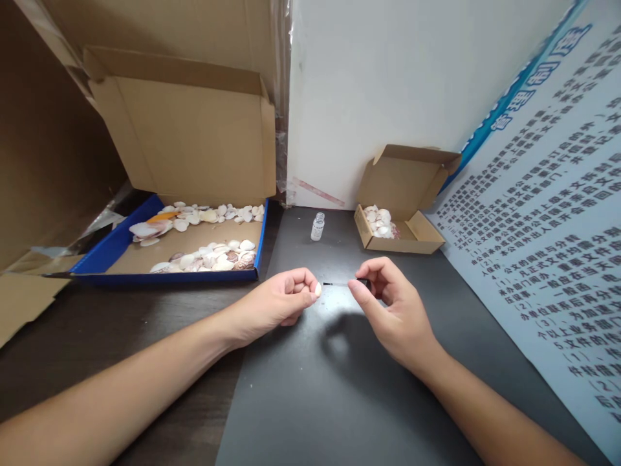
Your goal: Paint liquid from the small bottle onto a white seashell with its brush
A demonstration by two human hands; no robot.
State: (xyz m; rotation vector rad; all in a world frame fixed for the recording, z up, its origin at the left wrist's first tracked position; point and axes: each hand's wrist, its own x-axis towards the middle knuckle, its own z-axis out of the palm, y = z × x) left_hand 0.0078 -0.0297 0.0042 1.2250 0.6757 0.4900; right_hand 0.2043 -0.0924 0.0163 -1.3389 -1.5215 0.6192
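My left hand (281,303) pinches a small pale shell (317,289) between thumb and forefinger, just above the dark table. My right hand (391,304) holds a thin black brush (345,283) by its cap, its tip pointing left and almost touching the shell. A small clear glass bottle (317,226), uncapped, stands upright on the table behind both hands.
A large blue-edged cardboard box (104,255) with several shells lies at the left, its lid raised. A small cardboard box (417,239) with a few shells sits at the back right. A printed poster (557,246) leans along the right. A white wall stands behind.
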